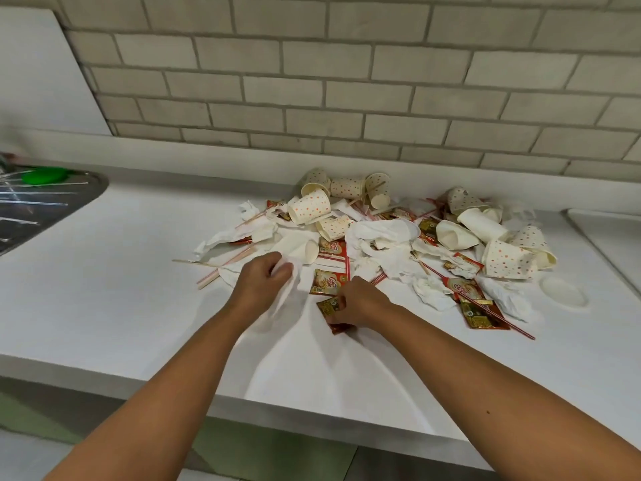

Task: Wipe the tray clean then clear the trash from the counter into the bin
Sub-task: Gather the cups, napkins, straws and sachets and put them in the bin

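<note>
Gripping a soft, crumpled white napkin (pixel 289 296) with the left hand (pixel 263 282), fingers curled round it, at the near left edge of the trash pile (pixel 381 237). Pinching a glossy red-and-gold foil sachet (pixel 327 307) with the right hand (pixel 360 303), thumb and fingers closed on it, low against the smooth white counter (pixel 104 289). Heaped mid-counter toward the back wall: dotted paper cups (pixel 308 208) lying on their sides, plain white cups (pixel 482 223) crushed out of round, more wrinkled napkins, more flat rectangular sachets, thin red-and-white striped straws (pixel 499 316), slim wooden stirrers (pixel 194 262). Just right of the pile, flat on the counter, a round translucent plastic lid (pixel 563 291). At far left, set into the counter, a shiny steel sink (pixel 41 216) with a green plastic thing (pixel 45 175) at its rim. At the right edge, a white slab (pixel 610 237) with rounded raised rim; cannot tell whether a tray. Behind, matte grey brick-pattern tiles (pixel 312 92).
</note>
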Tool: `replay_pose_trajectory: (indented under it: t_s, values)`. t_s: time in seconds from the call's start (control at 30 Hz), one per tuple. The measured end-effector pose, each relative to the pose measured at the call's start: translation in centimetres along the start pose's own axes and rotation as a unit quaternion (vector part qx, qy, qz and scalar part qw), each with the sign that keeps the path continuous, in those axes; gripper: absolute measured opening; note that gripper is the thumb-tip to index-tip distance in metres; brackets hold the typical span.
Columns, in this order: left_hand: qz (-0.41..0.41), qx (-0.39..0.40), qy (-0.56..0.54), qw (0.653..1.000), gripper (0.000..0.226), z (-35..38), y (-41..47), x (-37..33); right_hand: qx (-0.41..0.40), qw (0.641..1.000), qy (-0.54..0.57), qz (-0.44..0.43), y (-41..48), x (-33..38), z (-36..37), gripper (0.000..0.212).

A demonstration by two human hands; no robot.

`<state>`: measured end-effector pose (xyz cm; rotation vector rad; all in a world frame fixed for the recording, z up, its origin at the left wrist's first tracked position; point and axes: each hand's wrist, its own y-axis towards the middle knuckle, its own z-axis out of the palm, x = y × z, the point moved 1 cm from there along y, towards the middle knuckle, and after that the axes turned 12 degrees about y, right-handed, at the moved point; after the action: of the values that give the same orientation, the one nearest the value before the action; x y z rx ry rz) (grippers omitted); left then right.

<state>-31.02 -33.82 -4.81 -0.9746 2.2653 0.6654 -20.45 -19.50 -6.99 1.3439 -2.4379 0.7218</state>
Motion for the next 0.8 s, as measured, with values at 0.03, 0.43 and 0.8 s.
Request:
replay_pose_trajectory:
  t_s: [0.03, 0.43, 0.8]
  values:
    - [-0.007, -0.001, -0.014, 1.0, 0.032, -0.4, 0.3, 0.2, -0.003, 1.0, 0.003, 0.013, 0.1, 0.1, 0.0, 0.034]
    - [-0.059, 0.166, 0.202, 0.963, 0.036, -1.8, -0.7, 5.8, 0.028, 0.997, 0.039, 0.063, 1.6, 2.6, -1.3, 0.043]
    - [0.036, 0.187, 0.24, 0.952, 0.017, -2.0, -0.8, 6.2, 0.0, 0.999, -0.027, 0.023, 4.6, 3.0, -1.0, 0.048]
